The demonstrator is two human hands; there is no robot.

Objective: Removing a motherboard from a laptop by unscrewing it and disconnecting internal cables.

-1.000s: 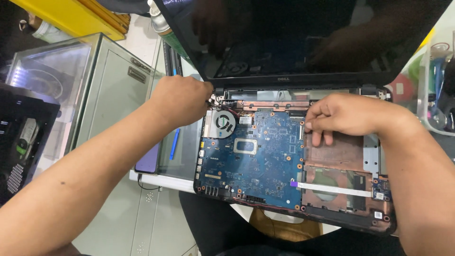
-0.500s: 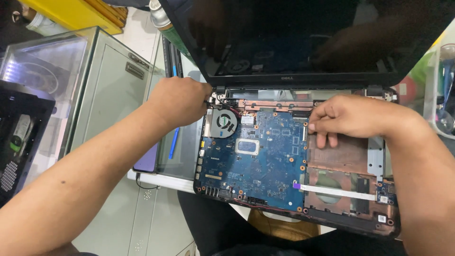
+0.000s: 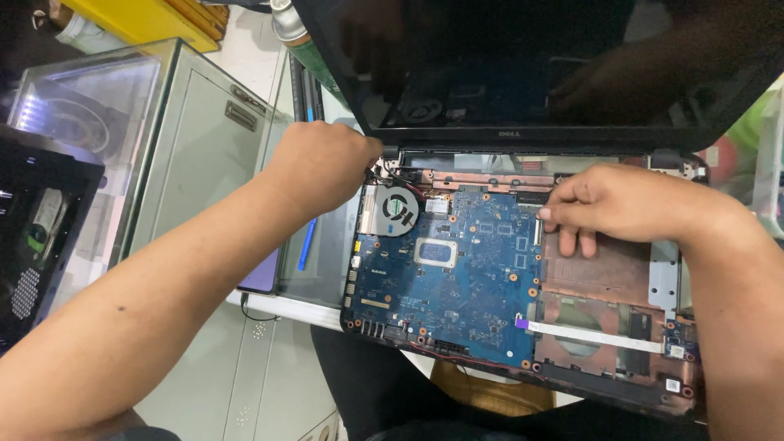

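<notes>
Two bare hands work an opened laptop base (image 3: 604, 269): left hand (image 3: 322, 167) pinches closed at the hinge corner (image 3: 384, 167), right hand (image 3: 621, 204) presses fingers flat, steadying the blue motherboard (image 3: 449, 278).

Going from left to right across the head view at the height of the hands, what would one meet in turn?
Black computer case → glass cabinet top → left hand at the hinge corner → round cooling fan → blue motherboard → right hand → small green board.

Fan (image 3: 399, 210) left of motherboard (image 3: 457, 278) in laptop base (image 3: 661, 278), screen (image 3: 531, 65) behind.
</notes>
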